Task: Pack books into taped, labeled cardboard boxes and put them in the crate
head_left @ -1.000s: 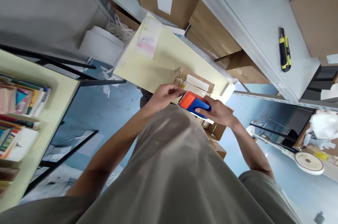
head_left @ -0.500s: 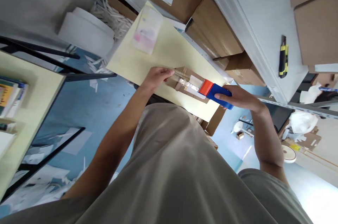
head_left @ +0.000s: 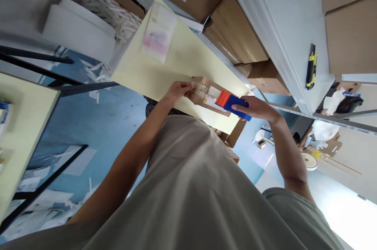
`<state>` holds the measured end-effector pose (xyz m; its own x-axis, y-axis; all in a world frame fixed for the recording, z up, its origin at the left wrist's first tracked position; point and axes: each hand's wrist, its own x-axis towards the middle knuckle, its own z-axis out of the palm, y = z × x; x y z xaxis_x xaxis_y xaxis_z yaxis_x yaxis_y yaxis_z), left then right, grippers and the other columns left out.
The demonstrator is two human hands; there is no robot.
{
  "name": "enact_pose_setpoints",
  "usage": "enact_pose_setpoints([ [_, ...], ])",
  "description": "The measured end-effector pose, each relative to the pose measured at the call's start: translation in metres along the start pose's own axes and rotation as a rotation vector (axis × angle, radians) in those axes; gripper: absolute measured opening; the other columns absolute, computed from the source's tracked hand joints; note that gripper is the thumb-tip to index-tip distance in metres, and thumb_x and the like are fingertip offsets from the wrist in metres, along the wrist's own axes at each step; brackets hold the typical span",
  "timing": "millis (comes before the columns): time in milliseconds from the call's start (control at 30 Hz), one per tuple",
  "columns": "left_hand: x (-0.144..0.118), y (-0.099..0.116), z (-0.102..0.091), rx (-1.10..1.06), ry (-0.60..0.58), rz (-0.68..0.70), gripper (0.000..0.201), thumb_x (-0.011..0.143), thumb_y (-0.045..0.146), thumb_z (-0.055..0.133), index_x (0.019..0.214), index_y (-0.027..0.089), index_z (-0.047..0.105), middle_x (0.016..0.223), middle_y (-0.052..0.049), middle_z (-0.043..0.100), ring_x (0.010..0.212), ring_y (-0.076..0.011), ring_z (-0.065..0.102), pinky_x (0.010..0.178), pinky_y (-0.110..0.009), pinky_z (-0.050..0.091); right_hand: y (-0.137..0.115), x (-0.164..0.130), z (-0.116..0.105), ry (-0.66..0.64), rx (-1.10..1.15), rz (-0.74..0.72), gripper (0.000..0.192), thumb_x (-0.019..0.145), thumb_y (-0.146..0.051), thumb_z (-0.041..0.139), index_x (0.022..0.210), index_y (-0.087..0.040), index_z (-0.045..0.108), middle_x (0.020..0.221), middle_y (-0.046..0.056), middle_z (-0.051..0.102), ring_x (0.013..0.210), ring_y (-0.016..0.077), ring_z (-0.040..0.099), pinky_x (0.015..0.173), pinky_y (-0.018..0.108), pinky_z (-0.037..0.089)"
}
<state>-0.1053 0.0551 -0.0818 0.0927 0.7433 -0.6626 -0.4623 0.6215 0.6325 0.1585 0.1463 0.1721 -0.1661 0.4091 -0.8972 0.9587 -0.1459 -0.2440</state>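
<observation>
1. Beige shirt [head_left: 194, 187] fills the near view at 6 o'clock; both bare forearms reach up from it.
2. Left hand [head_left: 179, 91], fingers pinched shut on the near-left end of a small cardboard box [head_left: 206, 95], where clear tape shows.
3. Right hand [head_left: 257, 108] at 3 o'clock of the box, grip closed around a blue-and-orange tape dispenser [head_left: 232, 103]; its orange end rests on the box top.
4. Box lies on the pale yellow counter [head_left: 176, 65], near its front edge, with a white label on top.
5. Blurred plastic sleeve [head_left: 157, 36] further back on the counter at 11 o'clock.
6. White paper roll [head_left: 79, 34] far left at 10 o'clock.
7. Yellow utility knife [head_left: 310, 65] on the grey shelf [head_left: 282, 18] at 2 o'clock; brown cartons [head_left: 235, 26] beneath.
</observation>
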Motion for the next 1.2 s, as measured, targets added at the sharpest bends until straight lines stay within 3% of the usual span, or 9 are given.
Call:
enact_pose_setpoints([
  [233, 0.001, -0.01, 0.014, 0.115, 0.144, 0.087, 0.033, 0.08, 0.046, 0.097, 0.081, 0.019, 0.077, 0.083, -0.003, 0.077, 0.076, -0.0154, 0.064, 0.073, -0.029, 0.049, 0.006, -0.002, 0.001, -0.011, 0.002, -0.017, 0.064, 0.092, -0.085, 0.078, 0.096, -0.022, 0.069, 0.078, 0.006, 0.079, 0.064, 0.0207, 0.077, 0.057, 0.032, 0.057],
  [500, -0.022, -0.014, 0.031, 0.31, 0.363, 0.107, 0.053, 0.089, 0.034, 0.091, 0.135, 0.02, 0.069, 0.1, -0.005, 0.076, 0.084, -0.0177, 0.069, 0.08, -0.031, 0.055, 0.02, 0.001, 0.002, 0.03, -0.093, -0.041, 0.067, 0.093, -0.089, 0.072, 0.097, -0.022, 0.07, 0.077, 0.006, 0.078, 0.071, 0.0229, 0.076, 0.062, 0.034, 0.054],
  [700, -0.05, -0.001, 0.054, 0.473, 0.235, 0.263, 0.034, 0.09, 0.048, 0.09, 0.102, 0.021, 0.073, 0.099, -0.006, 0.08, 0.093, -0.0209, 0.075, 0.092, -0.033, 0.06, 0.032, -0.002, 0.002, 0.04, -0.141, -0.077, 0.074, 0.091, -0.096, 0.069, 0.092, -0.022, 0.068, 0.076, 0.005, 0.075, 0.068, 0.0205, 0.071, 0.06, 0.033, 0.047],
  [800, -0.055, 0.003, 0.055, 0.606, 0.222, 0.292, 0.035, 0.098, 0.052, 0.082, 0.109, 0.021, 0.075, 0.107, -0.009, 0.082, 0.1, -0.0237, 0.078, 0.097, -0.037, 0.061, 0.036, -0.001, 0.002, 0.004, -0.118, -0.106, 0.075, 0.093, -0.096, 0.067, 0.094, -0.022, 0.069, 0.077, 0.006, 0.076, 0.066, 0.0199, 0.07, 0.061, 0.033, 0.047],
  [900, -0.061, 0.014, 0.055, 0.852, 0.151, 0.506, 0.066, 0.101, 0.065, 0.077, 0.149, 0.02, 0.067, 0.154, -0.021, 0.071, 0.143, -0.0355, 0.068, 0.119, -0.05, 0.056, 0.043, 0.003, 0.003, 0.017, -0.131, -0.143, 0.073, 0.093, -0.095, 0.069, 0.095, -0.022, 0.07, 0.079, 0.007, 0.076, 0.067, 0.0206, 0.069, 0.062, 0.034, 0.047],
  [967, -0.064, 0.024, 0.061, 1.069, -0.012, 0.654, 0.108, 0.091, 0.075, 0.086, 0.173, 0.018, 0.046, 0.183, -0.028, 0.041, 0.173, -0.048, 0.035, 0.136, -0.063, 0.038, 0.048, 0.006, 0.003, 0.035, -0.146, -0.168, 0.071, 0.093, -0.093, 0.07, 0.095, -0.022, 0.072, 0.08, 0.007, 0.076, 0.069, 0.0218, 0.069, 0.062, 0.035, 0.046],
  [1033, -0.062, 0.03, 0.071, 1.263, -0.19, 0.721, 0.142, 0.076, 0.077, 0.097, 0.183, 0.013, 0.028, 0.191, -0.032, 0.018, 0.18, -0.0563, 0.007, 0.142, -0.073, 0.017, 0.054, 0.01, 0.003, 0.045, -0.147, -0.198, 0.069, 0.094, -0.091, 0.071, 0.097, -0.023, 0.074, 0.078, 0.007, 0.076, 0.07, 0.0227, 0.07, 0.063, 0.036, 0.046],
  [1100, -0.056, 0.031, 0.082, 1.391, -0.279, 0.726, 0.153, 0.071, 0.07, 0.102, 0.185, 0.008, 0.019, 0.191, -0.034, 0.013, 0.179, -0.0598, 0.001, 0.142, -0.078, 0.007, 0.06, 0.014, 0.003, 0.054, -0.138, -0.231, 0.067, 0.093, -0.091, 0.072, 0.099, -0.024, 0.077, 0.075, 0.005, 0.075, 0.069, 0.0232, 0.069, 0.063, 0.037, 0.047],
  [1200, -0.044, 0.026, 0.09, 1.497, -0.287, 0.68, 0.142, 0.077, 0.048, 0.097, 0.184, 0.001, 0.017, 0.186, -0.037, 0.027, 0.177, -0.0602, 0.014, 0.142, -0.077, 0.009, 0.067, 0.021, 0.002, 0.062, -0.141, -0.261, 0.066, 0.091, -0.089, 0.075, 0.1, -0.024, 0.08, 0.072, 0.005, 0.074, 0.066, 0.0235, 0.069, 0.063, 0.038, 0.047],
])
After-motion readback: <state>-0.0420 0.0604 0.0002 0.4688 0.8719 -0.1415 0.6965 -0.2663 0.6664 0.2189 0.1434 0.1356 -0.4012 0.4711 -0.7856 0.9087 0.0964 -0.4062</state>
